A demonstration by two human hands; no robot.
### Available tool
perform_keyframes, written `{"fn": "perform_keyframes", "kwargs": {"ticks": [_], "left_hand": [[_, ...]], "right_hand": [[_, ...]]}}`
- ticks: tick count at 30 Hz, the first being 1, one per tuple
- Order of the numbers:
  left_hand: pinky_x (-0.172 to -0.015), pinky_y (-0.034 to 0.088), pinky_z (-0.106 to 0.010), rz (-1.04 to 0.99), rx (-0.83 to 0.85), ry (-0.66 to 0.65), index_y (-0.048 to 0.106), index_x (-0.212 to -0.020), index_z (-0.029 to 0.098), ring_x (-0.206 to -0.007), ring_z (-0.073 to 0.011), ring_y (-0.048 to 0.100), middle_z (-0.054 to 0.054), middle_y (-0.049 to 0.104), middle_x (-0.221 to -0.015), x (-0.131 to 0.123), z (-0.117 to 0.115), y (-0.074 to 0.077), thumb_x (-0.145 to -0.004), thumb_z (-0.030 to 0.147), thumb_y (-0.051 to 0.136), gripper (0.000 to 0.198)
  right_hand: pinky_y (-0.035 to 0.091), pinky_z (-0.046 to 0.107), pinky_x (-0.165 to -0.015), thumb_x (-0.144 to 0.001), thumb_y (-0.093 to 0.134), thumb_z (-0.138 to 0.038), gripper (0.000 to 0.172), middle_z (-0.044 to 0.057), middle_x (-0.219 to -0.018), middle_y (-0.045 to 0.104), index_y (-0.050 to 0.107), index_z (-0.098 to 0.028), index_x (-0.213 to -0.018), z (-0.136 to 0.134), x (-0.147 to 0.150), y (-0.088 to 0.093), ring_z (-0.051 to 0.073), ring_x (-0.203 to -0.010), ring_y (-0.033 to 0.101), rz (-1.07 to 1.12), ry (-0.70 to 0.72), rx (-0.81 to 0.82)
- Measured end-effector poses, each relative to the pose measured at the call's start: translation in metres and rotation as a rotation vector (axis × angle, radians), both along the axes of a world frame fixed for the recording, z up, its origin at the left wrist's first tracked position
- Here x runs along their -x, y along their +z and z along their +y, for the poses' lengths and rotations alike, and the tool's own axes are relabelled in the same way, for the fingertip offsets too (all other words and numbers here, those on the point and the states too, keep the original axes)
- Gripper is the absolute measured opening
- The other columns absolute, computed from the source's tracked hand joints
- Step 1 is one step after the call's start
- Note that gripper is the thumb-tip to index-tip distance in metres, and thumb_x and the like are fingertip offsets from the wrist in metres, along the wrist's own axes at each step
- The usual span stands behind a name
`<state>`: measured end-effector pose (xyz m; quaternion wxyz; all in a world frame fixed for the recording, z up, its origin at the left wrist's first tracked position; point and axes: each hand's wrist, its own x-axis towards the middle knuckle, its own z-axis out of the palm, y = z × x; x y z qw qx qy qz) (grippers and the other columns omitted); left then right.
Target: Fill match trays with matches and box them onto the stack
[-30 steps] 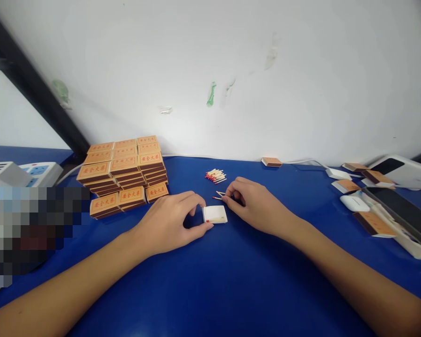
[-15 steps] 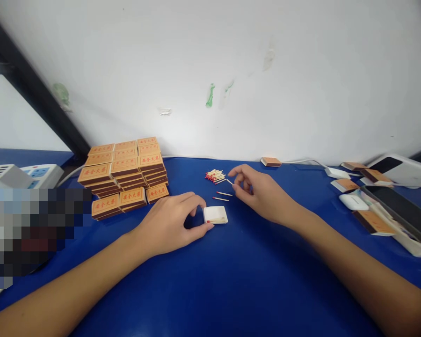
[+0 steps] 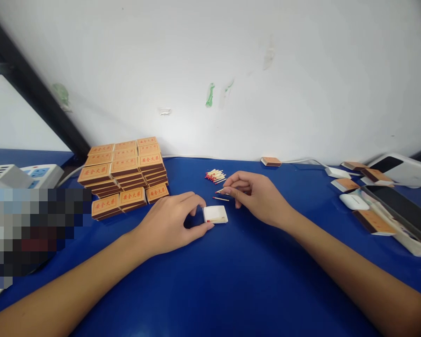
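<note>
A small white matchbox tray [image 3: 215,213] lies on the blue table, with a few red-headed matches along its near side. My left hand [image 3: 173,217] curves around the tray's left end, thumb and index finger against its corners. Just behind the tray, my right hand [image 3: 250,192] has its thumb and fingers pinched together at a match [image 3: 220,191], whose red head points left. Part of that match is hidden by the fingertips. Another loose match [image 3: 221,199] lies between it and the tray. A pile of matches [image 3: 215,176] sits farther back.
Closed matchboxes are stacked [image 3: 124,164] at the left, near a power strip [image 3: 44,175]. On the right are several more matchboxes [image 3: 373,222], a white earbud case [image 3: 353,201] and a dark phone-like slab [image 3: 403,210]. A white wall [image 3: 210,56] rises behind the table.
My right hand has moved left and nearer from the pile's edge, its fingertips now at the farther of two loose matches. My left hand and the tray have stayed put.
</note>
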<state>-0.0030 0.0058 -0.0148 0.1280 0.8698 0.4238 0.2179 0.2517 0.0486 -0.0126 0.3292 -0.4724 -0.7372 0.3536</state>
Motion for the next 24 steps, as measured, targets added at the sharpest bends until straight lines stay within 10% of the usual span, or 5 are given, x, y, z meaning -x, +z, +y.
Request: {"fn": "perform_keyframes", "kwargs": {"ticks": [6,24], "left_hand": [[-0.060,0.039,-0.028,0.004,0.001,0.005,0.067,-0.108,0.023,-0.068,-0.0120,0.056,0.003,0.064,-0.087,0.0007,-0.0006,-0.0011,-0.093,0.045,0.071,0.027],[-0.060,0.040,-0.028,0.002,0.012,0.010,0.068,-0.106,0.023,-0.066,-0.0118,0.056,0.002,0.065,-0.088,-0.0003,-0.0007,0.0012,-0.093,0.044,0.071,0.026]], "right_hand": [[0.045,0.032,-0.065,-0.094,0.071,-0.039,0.016,0.002,-0.086,0.067,0.076,-0.024,-0.090,-0.0025,0.0053,-0.0052,0.015,-0.066,0.051,-0.190,-0.086,-0.223],[0.043,0.031,-0.067,-0.094,0.070,-0.039,0.017,0.003,-0.092,0.061,0.074,-0.023,-0.088,-0.0037,0.0013,0.0011,0.015,-0.071,0.053,-0.369,0.020,-0.157]]}}
